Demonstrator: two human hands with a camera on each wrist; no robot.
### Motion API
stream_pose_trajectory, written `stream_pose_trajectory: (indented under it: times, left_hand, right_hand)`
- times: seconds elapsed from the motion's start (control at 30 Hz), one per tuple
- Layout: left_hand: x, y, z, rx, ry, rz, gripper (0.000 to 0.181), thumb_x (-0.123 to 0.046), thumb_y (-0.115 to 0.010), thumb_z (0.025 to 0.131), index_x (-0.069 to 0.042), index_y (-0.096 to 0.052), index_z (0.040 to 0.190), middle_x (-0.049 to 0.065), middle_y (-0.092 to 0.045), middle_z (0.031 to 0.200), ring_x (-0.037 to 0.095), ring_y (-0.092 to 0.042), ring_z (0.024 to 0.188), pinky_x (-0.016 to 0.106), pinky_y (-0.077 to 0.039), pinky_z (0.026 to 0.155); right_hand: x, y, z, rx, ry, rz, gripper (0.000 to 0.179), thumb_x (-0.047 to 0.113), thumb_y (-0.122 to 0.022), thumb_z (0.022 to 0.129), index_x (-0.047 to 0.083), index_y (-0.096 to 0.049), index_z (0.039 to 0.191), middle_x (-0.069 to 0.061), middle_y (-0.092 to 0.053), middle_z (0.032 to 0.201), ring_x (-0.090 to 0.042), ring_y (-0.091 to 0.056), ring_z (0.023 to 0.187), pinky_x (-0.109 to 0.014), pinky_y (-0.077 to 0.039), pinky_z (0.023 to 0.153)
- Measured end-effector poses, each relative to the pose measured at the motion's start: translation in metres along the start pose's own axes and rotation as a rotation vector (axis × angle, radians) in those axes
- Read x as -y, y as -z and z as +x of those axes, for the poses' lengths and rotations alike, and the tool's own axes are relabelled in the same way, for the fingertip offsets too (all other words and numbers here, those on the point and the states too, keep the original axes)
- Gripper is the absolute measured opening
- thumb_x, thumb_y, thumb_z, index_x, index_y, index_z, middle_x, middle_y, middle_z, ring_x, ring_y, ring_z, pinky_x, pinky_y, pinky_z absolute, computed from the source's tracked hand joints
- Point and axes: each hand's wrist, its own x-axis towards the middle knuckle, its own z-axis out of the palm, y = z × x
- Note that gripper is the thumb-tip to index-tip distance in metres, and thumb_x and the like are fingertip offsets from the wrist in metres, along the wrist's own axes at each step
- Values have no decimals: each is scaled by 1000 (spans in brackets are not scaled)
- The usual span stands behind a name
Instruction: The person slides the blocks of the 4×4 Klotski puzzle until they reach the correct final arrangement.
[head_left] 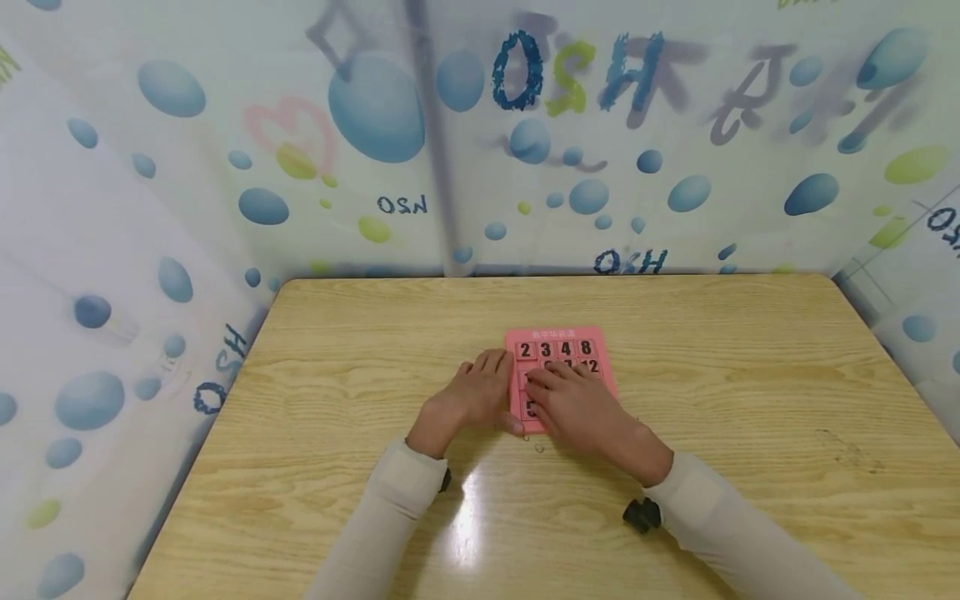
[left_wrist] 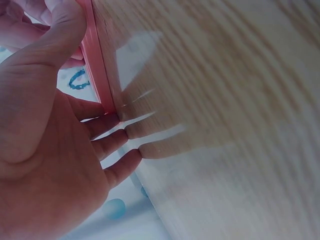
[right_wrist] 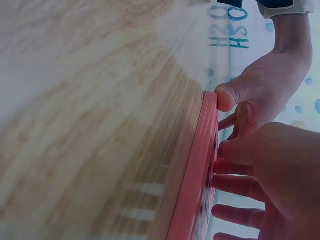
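Note:
A pink number slide puzzle (head_left: 552, 334) lies flat on the wooden table, with black numbers on its tiles. The 2, 3, 4 and 8 show along its far row and a 12 below them. My left hand (head_left: 480, 394) rests along the puzzle's left side, fingers extended, its thumb at the near left corner. In the left wrist view, the lower fingertips (left_wrist: 131, 159) of that hand meet the tabletop. Over the tiles lies my right hand (head_left: 581, 410), with fingertips (right_wrist: 220, 181) touching the puzzle's face; it hides much of the middle and lower right.
The pale wood table (head_left: 360, 350) reaches to a wall (head_left: 480, 167) printed with blue and green drops and lettering. Small dark marks (head_left: 851, 450) show on the tabletop at the right. Dark wrist devices (head_left: 642, 515) sit at the cream sleeves (head_left: 720, 508).

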Motion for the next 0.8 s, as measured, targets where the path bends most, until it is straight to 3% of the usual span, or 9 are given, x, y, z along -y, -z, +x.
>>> stream_pose_trajectory:
  times: [0.4, 0.8]
  left_hand:
    - [0, 2, -1, 0, 10, -5, 117, -64, -73, 77, -3, -14, 158, 16, -21, 162, 29, -21, 149, 51, -30, 116]
    - [-1, 1, 0, 2, 22, -5, 118, -63, -74, 75, -3, -14, 158, 13, -20, 163, 28, -19, 150, 51, -28, 118]
  right_hand:
    - [-1, -2, 5, 29, -61, 10, 44, 34, -51, 103, 14, -57, 141, -5, -53, 147, -31, -48, 135, -56, -39, 110]
    - [-4, -2, 4, 22, -47, 20, 47, 36, -52, 102, 13, -56, 142, -6, -51, 149, -31, -45, 138, -56, -36, 112]
